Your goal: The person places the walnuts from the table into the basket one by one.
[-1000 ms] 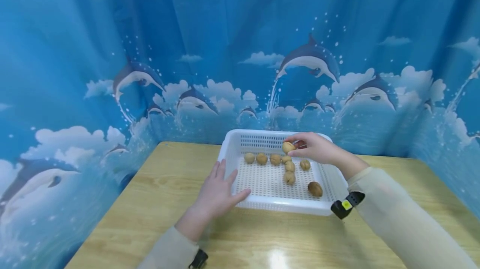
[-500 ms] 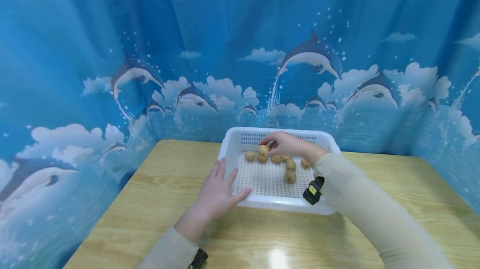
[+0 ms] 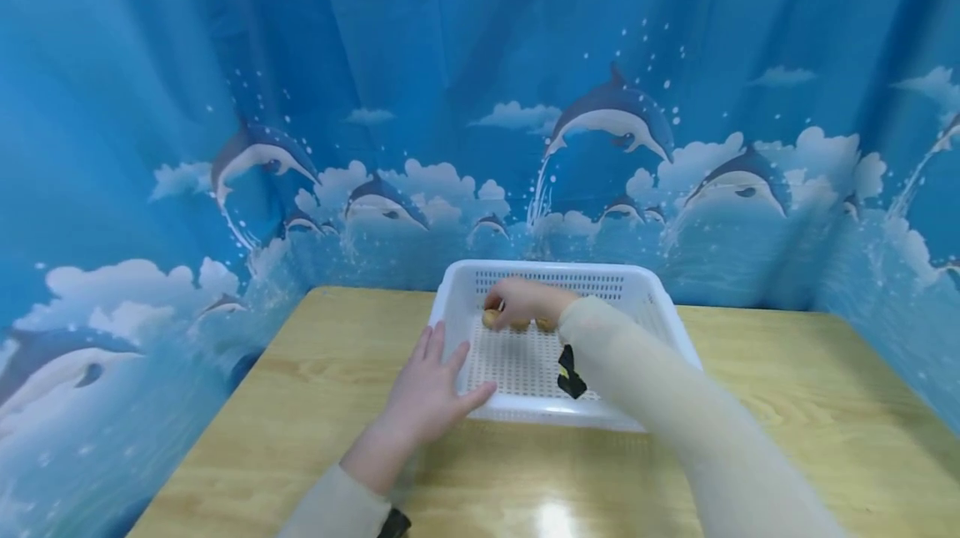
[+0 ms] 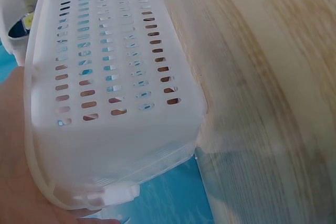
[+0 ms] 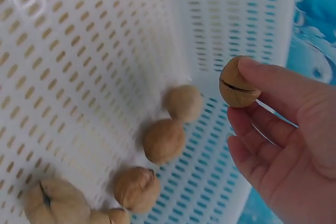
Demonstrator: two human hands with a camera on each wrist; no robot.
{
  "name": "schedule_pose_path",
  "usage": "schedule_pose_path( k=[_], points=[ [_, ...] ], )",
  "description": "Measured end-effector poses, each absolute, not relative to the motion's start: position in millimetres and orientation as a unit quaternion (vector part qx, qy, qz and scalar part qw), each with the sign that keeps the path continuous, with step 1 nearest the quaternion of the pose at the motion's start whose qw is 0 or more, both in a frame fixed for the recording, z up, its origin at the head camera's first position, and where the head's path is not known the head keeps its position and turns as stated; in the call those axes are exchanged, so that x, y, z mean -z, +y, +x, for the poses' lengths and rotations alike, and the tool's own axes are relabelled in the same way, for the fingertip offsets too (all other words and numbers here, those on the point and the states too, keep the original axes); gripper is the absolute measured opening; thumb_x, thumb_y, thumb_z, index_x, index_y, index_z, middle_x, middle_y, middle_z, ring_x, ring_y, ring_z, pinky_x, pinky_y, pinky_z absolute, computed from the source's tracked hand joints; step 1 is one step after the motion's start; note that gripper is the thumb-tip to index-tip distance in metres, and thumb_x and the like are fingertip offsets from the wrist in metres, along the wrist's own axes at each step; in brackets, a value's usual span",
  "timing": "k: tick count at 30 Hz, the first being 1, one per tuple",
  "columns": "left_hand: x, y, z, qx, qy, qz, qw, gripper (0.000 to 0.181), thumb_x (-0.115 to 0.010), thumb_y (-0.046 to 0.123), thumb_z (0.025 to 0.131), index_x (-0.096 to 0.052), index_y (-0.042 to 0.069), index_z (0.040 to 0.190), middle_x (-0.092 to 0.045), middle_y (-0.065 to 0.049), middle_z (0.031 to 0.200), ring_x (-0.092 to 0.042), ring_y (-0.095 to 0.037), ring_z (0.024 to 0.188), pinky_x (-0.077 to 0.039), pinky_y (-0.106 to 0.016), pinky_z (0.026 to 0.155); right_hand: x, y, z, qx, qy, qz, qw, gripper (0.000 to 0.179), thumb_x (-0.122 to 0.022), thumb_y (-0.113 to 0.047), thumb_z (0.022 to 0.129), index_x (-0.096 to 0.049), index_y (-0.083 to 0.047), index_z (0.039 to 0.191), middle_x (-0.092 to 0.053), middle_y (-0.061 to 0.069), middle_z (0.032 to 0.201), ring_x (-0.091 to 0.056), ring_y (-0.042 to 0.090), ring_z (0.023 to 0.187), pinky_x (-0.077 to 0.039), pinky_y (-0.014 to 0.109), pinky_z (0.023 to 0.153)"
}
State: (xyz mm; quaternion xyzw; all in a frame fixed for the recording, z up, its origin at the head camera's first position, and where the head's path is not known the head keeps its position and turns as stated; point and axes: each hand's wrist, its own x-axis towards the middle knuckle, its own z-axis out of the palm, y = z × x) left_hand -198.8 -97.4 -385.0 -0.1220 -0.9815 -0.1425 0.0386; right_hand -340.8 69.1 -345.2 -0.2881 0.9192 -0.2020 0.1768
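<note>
My right hand (image 3: 528, 302) is inside the white slotted plastic basket (image 3: 525, 409), low over its back left part. Between thumb and fingers it pinches a walnut (image 5: 237, 82) with a dark crack along its side. The right wrist view shows this walnut beside a row of others on the basket floor, the closest being a pale walnut (image 5: 184, 103). My left hand (image 3: 427, 392) lies with spread, straight fingers against the basket's front left corner, touching the rim (image 4: 32, 145). The right sleeve hides the basket's right part in the head view.
A brown walnut (image 5: 164, 141), a wrinkled walnut (image 5: 137, 190) and a larger cracked walnut (image 5: 56, 203) lie on the basket floor. The basket stands on a wooden table (image 3: 300, 404), in front of a blue dolphin-print curtain (image 3: 480, 104).
My right hand has carried the pinched walnut leftward, from above the basket's right half to the left end of the walnut row. The left hand stays at the corner.
</note>
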Motion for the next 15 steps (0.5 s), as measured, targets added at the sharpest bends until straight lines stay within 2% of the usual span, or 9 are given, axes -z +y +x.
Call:
schedule_pose_path(
  k=[6,11,15],
  points=[
    [388,-97,-197,0.139,-0.98,-0.131,0.049,0.078,-0.045,0.066,0.085,-0.045,0.01,0.139,-0.012,-0.022,0.152,-0.009,-0.041,0.138,-0.023,-0.058,0.105,364,55,-346,0.196,0.92,-0.293,0.172,0.035,-0.07,-0.012,0.083,-0.064,-0.006,0.117,-0.064,0.002,0.104,-0.058,0.016,0.095,-0.05,0.034,0.084],
    [389,-97,-198,0.124,-0.98,-0.141,0.06,0.078,-0.043,0.067,0.086,-0.046,0.009,0.138,-0.015,-0.024,0.151,-0.012,-0.043,0.137,-0.024,-0.057,0.105,363,58,-350,0.248,0.91,-0.281,0.178,0.041,-0.068,-0.013,0.086,-0.058,-0.005,0.125,-0.061,0.007,0.117,-0.056,0.021,0.105,-0.047,0.037,0.089],
    [389,-100,-200,0.119,-0.98,-0.142,0.065,0.079,-0.04,0.069,0.085,-0.047,0.01,0.138,-0.015,-0.024,0.151,-0.013,-0.043,0.137,-0.025,-0.057,0.104,353,72,-357,0.277,0.902,-0.289,0.162,0.043,-0.063,-0.017,0.09,-0.053,-0.005,0.13,-0.057,0.01,0.124,-0.055,0.024,0.11,-0.046,0.039,0.093]
  ],
)
